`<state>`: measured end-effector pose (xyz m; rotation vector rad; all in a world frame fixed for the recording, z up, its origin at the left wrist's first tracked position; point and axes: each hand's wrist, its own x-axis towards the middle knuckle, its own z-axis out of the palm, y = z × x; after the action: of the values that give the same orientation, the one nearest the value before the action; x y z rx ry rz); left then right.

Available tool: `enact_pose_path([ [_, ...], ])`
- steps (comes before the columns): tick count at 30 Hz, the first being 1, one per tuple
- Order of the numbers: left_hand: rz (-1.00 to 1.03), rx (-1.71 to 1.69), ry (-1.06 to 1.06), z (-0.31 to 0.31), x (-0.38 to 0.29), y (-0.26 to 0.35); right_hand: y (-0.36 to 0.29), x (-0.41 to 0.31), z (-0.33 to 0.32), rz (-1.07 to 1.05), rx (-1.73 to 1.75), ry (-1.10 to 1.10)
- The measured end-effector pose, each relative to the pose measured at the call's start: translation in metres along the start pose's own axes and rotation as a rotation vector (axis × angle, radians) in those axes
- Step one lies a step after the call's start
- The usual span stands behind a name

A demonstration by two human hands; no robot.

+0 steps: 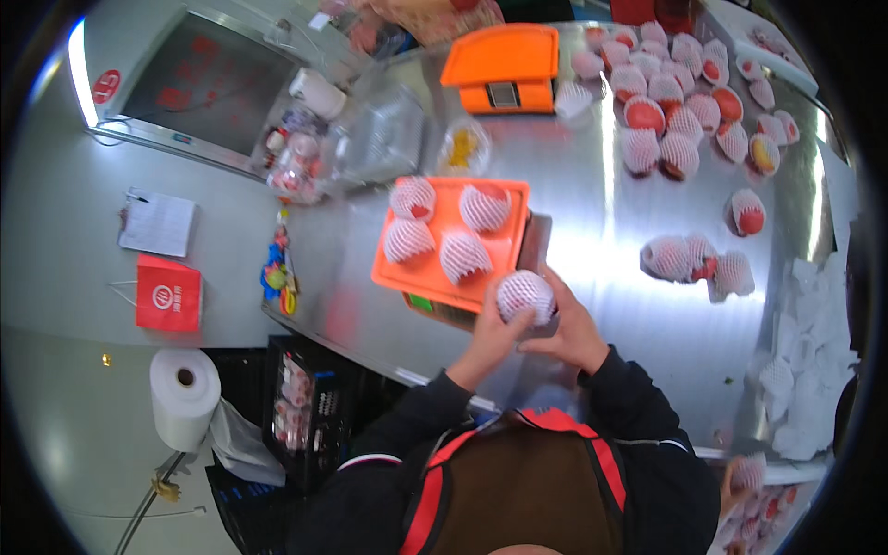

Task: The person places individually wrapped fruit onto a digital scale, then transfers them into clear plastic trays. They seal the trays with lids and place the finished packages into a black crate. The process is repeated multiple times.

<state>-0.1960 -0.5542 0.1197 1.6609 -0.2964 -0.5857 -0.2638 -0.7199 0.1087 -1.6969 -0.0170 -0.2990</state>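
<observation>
Between my left hand [494, 341] and my right hand [570, 326] I hold a fruit in a white foam net [525, 297]. It is over the near right corner of an orange plastic tray [444, 286], which seems to rest on a box or scale on the steel table [590, 208]. Four more netted fruits lie on the tray, such as one [465, 257] near its middle and one [485, 207] at its far right. Red skin shows through some net openings. The fingertips under the held fruit are partly hidden.
Many netted red fruits [645, 115] lie at the far right, with a small group [697, 262] nearer. An orange box [503, 66] stands at the back, beside clear plastic packaging [388, 132]. Loose foam nets [798, 361] line the right edge. Another person's hand [730, 485] is at lower right.
</observation>
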Motion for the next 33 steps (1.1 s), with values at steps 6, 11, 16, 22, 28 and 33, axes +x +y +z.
enact_pose_path([
  [6, 0.96, 0.855, 0.283, -0.019, 0.049, 0.049, 0.067, -0.05, -0.096, 0.125, -0.767, 0.327],
  [11, 1.0, 1.384, 0.316, -0.051, 0.092, 0.02, 0.068, -0.033, -0.154, 0.127, -1.144, 0.271],
  [16, 1.044, 1.425, -0.039, -0.05, 0.081, 0.023, 0.107, -0.015, -0.181, 0.059, -1.287, 0.216],
  [22, 1.007, 1.55, 0.082, -0.093, 0.067, 0.02, 0.078, 0.03, -0.162, 0.075, -1.074, 0.099],
  [28, 0.933, 1.269, 0.02, -0.08, 0.055, 0.032, 0.03, 0.084, -0.056, -0.347, -0.469, 0.159],
  [33, 0.785, 1.31, 0.406, -0.139, 0.016, 0.016, 0.067, 0.106, 0.044, -0.303, -0.657, 0.09],
])
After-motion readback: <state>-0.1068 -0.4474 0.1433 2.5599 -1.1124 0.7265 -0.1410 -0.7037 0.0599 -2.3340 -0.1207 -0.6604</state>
